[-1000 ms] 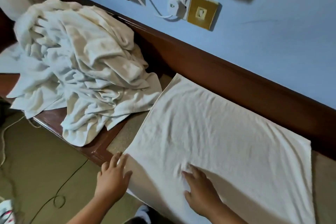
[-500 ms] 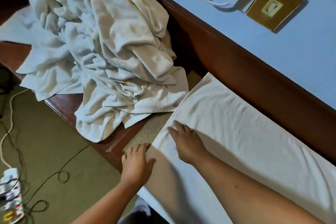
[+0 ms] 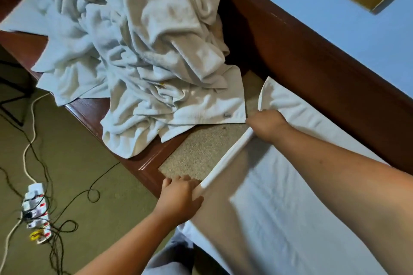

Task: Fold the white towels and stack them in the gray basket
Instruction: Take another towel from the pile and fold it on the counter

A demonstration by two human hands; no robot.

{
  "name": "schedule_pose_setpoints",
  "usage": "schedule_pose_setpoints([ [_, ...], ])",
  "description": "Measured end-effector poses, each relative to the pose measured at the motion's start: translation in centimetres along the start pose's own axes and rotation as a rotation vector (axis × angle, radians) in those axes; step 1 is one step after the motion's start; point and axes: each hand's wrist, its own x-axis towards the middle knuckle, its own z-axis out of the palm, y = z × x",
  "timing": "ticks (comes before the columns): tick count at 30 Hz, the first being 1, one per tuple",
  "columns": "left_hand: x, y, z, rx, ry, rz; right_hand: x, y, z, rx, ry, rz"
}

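Half a second ago both hands lay flat on the long towel (image 3: 290, 185) spread on the worktop (image 3: 201, 152). Now the right hand (image 3: 266, 125) has its fingers clamped on the short end, and the left hand (image 3: 178, 198) appears to pinch the near corner. That edge curls upward, so the crosswise fold is likely starting. The unfolded heap (image 3: 138, 51) waits just beside it; the gray basket is out of view.

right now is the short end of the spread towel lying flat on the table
No, the left hand and right hand grip the short end of the spread towel, raised off the table.
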Motion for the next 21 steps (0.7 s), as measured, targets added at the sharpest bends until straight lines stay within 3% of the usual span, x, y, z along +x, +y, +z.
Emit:
schedule_pose_setpoints([
  [9,-7.2,1.7,3.8,-0.019,-0.143,0.058,-9.6,6.3,6.1,-0.11,0.119,0.138],
  [15,-13.1,8.6,8.9,-0.036,-0.298,0.235,-17.1,10.8,13.1,-0.113,0.187,0.3],
  [18,-15.7,13.1,13.4,-0.145,-0.395,0.293,-21.0,12.4,17.6,-0.01,0.105,0.476],
  [21,-17.3,14.8,17.5,-0.247,-0.601,0.242,-24.8,11.8,21.4,0.196,-0.129,0.63],
])
